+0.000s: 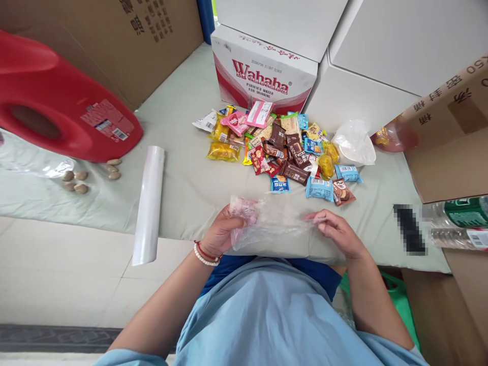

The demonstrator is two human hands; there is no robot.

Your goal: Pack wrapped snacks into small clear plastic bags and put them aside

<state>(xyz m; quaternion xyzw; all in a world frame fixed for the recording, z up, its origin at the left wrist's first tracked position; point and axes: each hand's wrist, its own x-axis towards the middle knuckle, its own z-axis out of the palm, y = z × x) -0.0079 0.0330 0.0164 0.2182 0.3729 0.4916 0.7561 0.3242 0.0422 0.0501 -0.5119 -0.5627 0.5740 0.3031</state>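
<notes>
A clear plastic bag (282, 216) is stretched between my two hands, just above the near edge of the cloth-covered surface. My left hand (224, 226) grips its bunched left end, thumb on top. At the other end, my right hand (337, 231) pinches the bag between thumb and fingers. Just beyond the bag lies a loose pile of wrapped snacks (293, 150) in brown, yellow, pink, red and blue packets. A blue packet (319, 188) is among those closest to my right hand.
A Wahaha carton (263, 73) stands behind the pile, with a white bowl (360, 152) holding crumpled plastic to its right. Leftward are a white plastic roll (148, 203), a red jug (72, 101) and several brown nuts (81, 188). Plastic bottles (463, 213) lie at right.
</notes>
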